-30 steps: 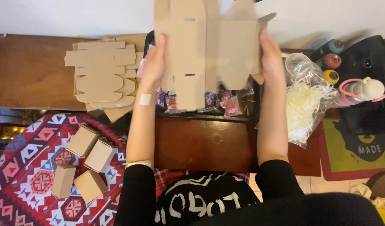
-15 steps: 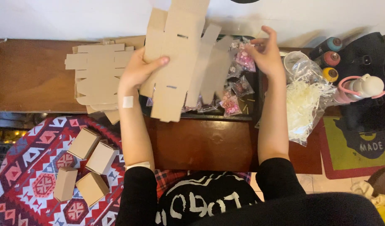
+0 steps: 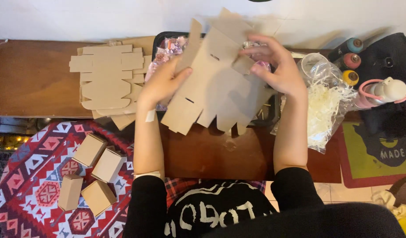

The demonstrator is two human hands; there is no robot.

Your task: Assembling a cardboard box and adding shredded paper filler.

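Folding blank (image 3: 214,86) over table (image 3: 31,79): left hand (image 3: 161,83) and right hand (image 3: 278,70) both clamped on it; crease along scores, flaps aligned.

four folded boxes (image 3: 90,172) on patterned rug (image 3: 31,194) (shredded-paper bag (image 3: 326,105) far right).

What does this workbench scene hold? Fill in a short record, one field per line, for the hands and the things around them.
Left hand: grips the left edge of the flat cardboard box blank
Right hand: pinches a flap at the blank's upper right
Stack of flat blanks: on the wooden table, left of the hands
Folded boxes: four, on the patterned rug
Bag of shredded paper: right of the hands
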